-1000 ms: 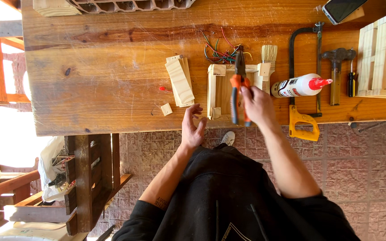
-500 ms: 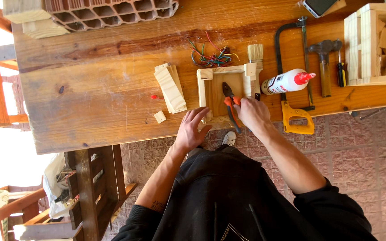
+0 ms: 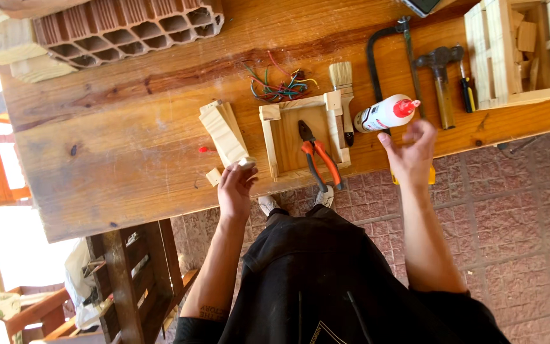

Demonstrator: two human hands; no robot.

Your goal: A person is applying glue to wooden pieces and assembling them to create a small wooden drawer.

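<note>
My left hand [image 3: 235,188] is at the front edge of the wooden workbench [image 3: 116,159], its fingertips pinched on a small pale piece [image 3: 246,162] beside a stack of short wood slats [image 3: 223,132]. My right hand [image 3: 410,155] hovers empty with fingers apart, just below a white glue bottle with a red cap [image 3: 386,113]. Between my hands lies a small square wooden frame [image 3: 270,141], and orange-handled pliers [image 3: 316,156] rest inside it.
A paintbrush [image 3: 342,86] and coloured wires [image 3: 278,86] lie behind the frame. A hacksaw [image 3: 389,38], hammer [image 3: 440,79] and screwdriver [image 3: 466,92] sit to the right, by a slatted wooden crate [image 3: 501,57]. A hollow clay brick [image 3: 122,28] stands at the back left. A small wood cube [image 3: 213,176] is near my left hand.
My right hand has laid the pliers down inside the wooden frame and moved right, toward the glue bottle. My left hand has shifted left to the slats.
</note>
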